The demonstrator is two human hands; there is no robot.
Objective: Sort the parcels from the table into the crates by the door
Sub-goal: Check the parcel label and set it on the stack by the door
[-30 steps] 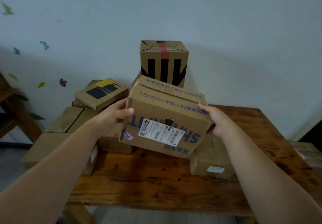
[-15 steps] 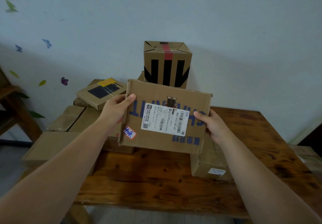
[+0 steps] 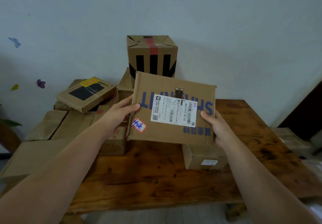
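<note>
My two forearms reach in over the near edge of the wooden table (image 3: 156,171), whose front part lies bare in front of me. Past it I hold the parcel (image 3: 167,136) up off the table, tilted so its broad face looks back at me. I judge that is to read the white shipping label (image 3: 174,110) and the red-edged handwritten sticker (image 3: 138,124) before I choose a crate.

My left hand (image 3: 122,113) clasps the left edge, thumb on the front and fingers wrapped behind. My right hand (image 3: 216,127) grips the right edge the same way, which steadies the wide carton from both sides.

Just below my right hand a small box (image 3: 205,157) sits on the table. Behind my left hand lie more cartons, a flat box with a black patch (image 3: 87,94) on top of them. Farthest back a tall striped box (image 3: 152,56) stands on another carton against the wall (image 3: 226,23). I see no crates or door here.
</note>
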